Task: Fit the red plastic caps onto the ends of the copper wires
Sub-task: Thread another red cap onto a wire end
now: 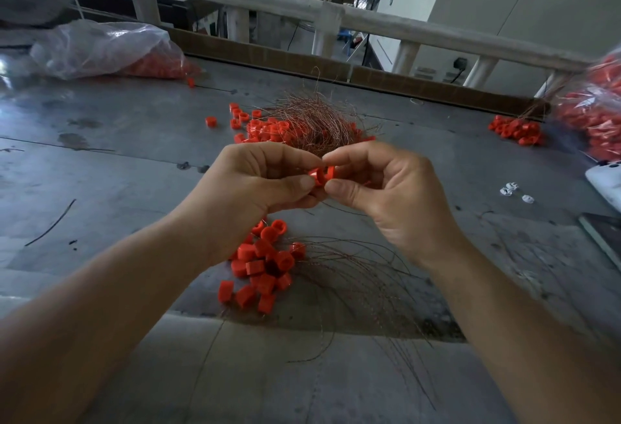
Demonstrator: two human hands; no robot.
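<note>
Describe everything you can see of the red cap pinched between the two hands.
The red cap is small, glossy orange-red plastic, a short ring-like tube with a dark hollow. A second red edge shows beside it; whether this is one cap or two cannot be told. It is held above the grey table, pinched by the left hand, while the right hand pinches it from the other side. No wire in it can be made out.
</note>
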